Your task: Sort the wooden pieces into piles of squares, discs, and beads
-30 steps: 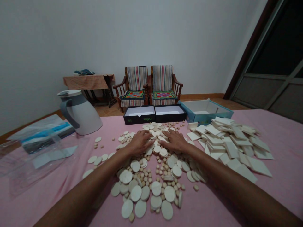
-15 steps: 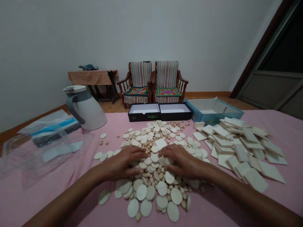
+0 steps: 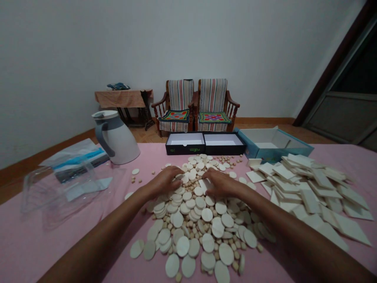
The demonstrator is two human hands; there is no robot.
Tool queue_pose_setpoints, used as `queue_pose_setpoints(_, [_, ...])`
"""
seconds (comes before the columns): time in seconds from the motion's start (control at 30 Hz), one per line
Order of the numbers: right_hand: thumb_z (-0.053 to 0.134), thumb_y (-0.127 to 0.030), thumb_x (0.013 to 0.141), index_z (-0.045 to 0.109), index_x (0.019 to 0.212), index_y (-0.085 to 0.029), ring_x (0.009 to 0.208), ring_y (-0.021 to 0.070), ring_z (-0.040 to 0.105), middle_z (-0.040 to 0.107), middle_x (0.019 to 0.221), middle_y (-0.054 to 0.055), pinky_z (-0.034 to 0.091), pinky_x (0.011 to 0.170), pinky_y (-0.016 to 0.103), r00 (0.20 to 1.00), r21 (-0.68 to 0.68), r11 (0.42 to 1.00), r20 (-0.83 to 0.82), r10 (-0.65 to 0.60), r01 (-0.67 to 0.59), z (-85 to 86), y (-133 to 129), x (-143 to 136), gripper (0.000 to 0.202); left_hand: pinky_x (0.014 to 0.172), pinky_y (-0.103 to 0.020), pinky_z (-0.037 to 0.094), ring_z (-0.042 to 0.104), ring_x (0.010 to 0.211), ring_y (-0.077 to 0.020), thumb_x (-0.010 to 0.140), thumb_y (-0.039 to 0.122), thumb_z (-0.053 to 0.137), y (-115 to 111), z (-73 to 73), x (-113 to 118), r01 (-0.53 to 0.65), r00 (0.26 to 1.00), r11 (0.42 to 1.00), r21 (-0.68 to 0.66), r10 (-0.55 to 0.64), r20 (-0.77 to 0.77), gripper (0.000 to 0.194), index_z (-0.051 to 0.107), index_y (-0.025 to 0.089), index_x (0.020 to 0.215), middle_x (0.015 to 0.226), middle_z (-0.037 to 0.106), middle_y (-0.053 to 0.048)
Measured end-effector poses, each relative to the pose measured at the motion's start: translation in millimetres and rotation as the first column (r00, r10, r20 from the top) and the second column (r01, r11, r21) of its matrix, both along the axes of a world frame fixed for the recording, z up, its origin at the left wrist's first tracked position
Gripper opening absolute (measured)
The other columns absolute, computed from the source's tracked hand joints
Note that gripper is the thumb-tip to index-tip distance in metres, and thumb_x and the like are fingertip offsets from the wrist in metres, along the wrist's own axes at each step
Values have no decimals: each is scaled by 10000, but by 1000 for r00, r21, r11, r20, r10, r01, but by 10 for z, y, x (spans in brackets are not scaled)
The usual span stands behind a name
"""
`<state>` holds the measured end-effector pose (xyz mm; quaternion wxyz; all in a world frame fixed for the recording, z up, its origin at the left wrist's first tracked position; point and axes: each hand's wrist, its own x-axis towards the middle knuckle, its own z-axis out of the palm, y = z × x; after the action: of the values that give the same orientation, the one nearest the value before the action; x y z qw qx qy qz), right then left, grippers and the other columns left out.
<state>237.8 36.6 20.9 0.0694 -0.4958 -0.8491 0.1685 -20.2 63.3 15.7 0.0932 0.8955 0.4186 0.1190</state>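
From the head camera, a big heap of round white discs (image 3: 182, 246) and little wooden blocks (image 3: 259, 248) lies on the pink cloth (image 3: 344, 155), running from the middle of the far edge toward the near edge. The left hand (image 3: 166, 181) is on the left side of the heap's far part, thumb and fingers apart. The right hand (image 3: 219, 182) is across from it, with its thumb apart from its fingers too. A white square (image 3: 203, 184) sits by these fingers; I cannot tell if they pinch it.

Many square tiles (image 3: 310, 201) lie in a messy pile toward the right edge. At the far edge, two black trays (image 3: 176, 149) sit side by side, with a blue box (image 3: 282, 153) just to their right. A white and gray jug (image 3: 125, 143) stands near the far left corner. Clear plastic (image 3: 38, 198) lies along the left edge.
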Motion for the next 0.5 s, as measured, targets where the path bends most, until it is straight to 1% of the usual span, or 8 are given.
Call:
queue_pose_setpoints(0.1, [788,-275,646,613,1130,-158,1043,263,562,554,1153,127,433,855,333,999,-7,999,-10,-45,45,-25,-8,19,528,954,-357,452,569,1078,-252,814,241,622,22,-58,71,-38,999,999,14,39,-39,299,677,181,1102,1160,614,-120])
queue_pose_setpoints(0.17, [791,-237,625,610,1094,-160,1001,240,559,550,1117,112,425,821,308,997,15,997,-38,-73,73,-22,-9,37,509,936,-373,452,563,1059,-266,798,266,640,43,-76,111,-61,996,998,27,62,-70,290,688,192,1074,1140,598,-124])
queue_pose_setpoints(0.27, [696,-132,679,607,938,-168,895,192,559,596,980,66,395,737,268,988,42,994,-123,-90,96,-2,-36,55,276,891,-379,462,561,1030,-281,765,314,668,89,-71,178,-91,988,995,40,95,-119,288,693,205,1030,1111,590,-122])
queue_pose_setpoints(0.33, [632,-91,708,578,837,-178,818,168,553,617,872,31,369,686,255,975,63,991,-199,-101,116,5,-86,92,164,849,-386,471,565,1005,-296,754,359,674,116,-60,228,-118,981,992,47,124,-151,319,687,195,1027,1089,593,-134])
queue_pose_setpoints(0.43, [590,-106,737,538,780,-190,742,149,546,620,785,6,359,647,247,935,142,971,-329,-136,191,12,-201,271,107,825,-405,472,566,994,-319,772,417,647,126,-50,294,-163,968,985,63,172,-182,367,670,169,1042,1087,598,-161])
queue_pose_setpoints(0.5, [567,-163,773,533,776,-197,705,143,554,621,755,2,379,634,245,891,190,943,-419,-174,274,37,-274,507,48,853,-406,461,561,1022,-320,796,414,615,114,-49,326,-182,963,980,74,193,-187,355,655,166,1047,1107,604,-162])
